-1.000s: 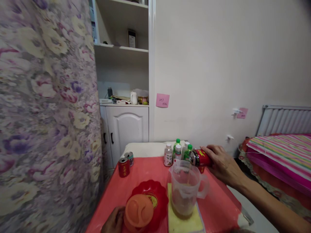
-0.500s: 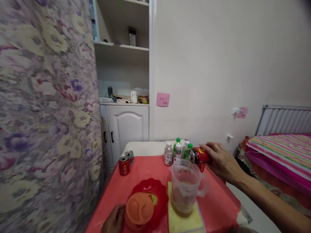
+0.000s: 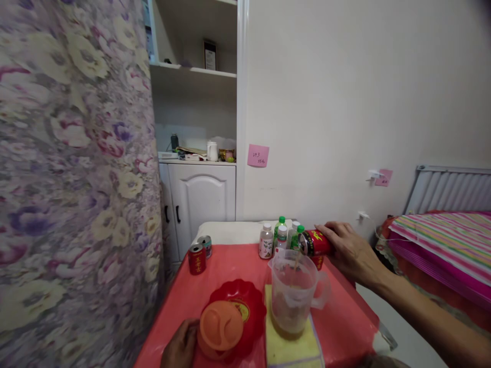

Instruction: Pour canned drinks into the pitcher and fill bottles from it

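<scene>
My right hand [image 3: 347, 250] grips a red drink can [image 3: 317, 242], tipped to the left above a clear plastic measuring jug [image 3: 293, 291]. A thin brownish stream runs from the can into the jug, where some liquid lies at the bottom. The jug stands on a folded yellow cloth [image 3: 284, 352]. At the lower left, my left hand [image 3: 179, 345] is closed at the side of an orange lidded container [image 3: 221, 324]; its fingertips are partly hidden. Under and behind that container is a red scalloped plate [image 3: 253, 299].
Several bottles [image 3: 266, 241] stand behind the jug, with another red can [image 3: 318, 262] partly hidden there. A red can [image 3: 197, 259] and a teal can [image 3: 206, 245] are at the table's far left. Red cloth covers the table [image 3: 172, 306]; a floral curtain [image 3: 76, 179] hangs left.
The stream from the tilted can shows more clearly now. Both hands stay nearly where they were, and the view has shifted slightly.
</scene>
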### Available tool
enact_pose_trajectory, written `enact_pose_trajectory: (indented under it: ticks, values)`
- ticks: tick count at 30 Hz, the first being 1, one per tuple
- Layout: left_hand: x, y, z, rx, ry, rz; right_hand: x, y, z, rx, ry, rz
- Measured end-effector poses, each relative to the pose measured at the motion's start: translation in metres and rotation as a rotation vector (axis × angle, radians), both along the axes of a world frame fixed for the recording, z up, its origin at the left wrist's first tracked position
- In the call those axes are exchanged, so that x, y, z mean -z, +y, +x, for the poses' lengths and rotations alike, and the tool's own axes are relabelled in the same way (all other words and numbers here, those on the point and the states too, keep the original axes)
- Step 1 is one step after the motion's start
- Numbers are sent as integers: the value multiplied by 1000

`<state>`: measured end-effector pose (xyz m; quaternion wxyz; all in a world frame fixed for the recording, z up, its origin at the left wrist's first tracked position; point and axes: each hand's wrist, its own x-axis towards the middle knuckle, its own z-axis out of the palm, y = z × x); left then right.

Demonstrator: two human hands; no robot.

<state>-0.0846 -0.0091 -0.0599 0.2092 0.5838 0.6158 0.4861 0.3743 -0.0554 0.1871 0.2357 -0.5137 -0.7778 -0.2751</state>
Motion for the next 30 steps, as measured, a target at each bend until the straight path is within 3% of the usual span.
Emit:
enact_pose_trajectory:
  ticks: [6, 16, 30]
  values:
    - [3, 0, 0, 14, -3, -3, -1, 0, 0, -1, -17, -6]
    - [-5, -3, 3, 17, 3, 8, -2, 2, 0, -18, -13, 4]
    - [-1, -2, 1, 22, -16, 16, -4, 4, -2, 2, -22, -1]
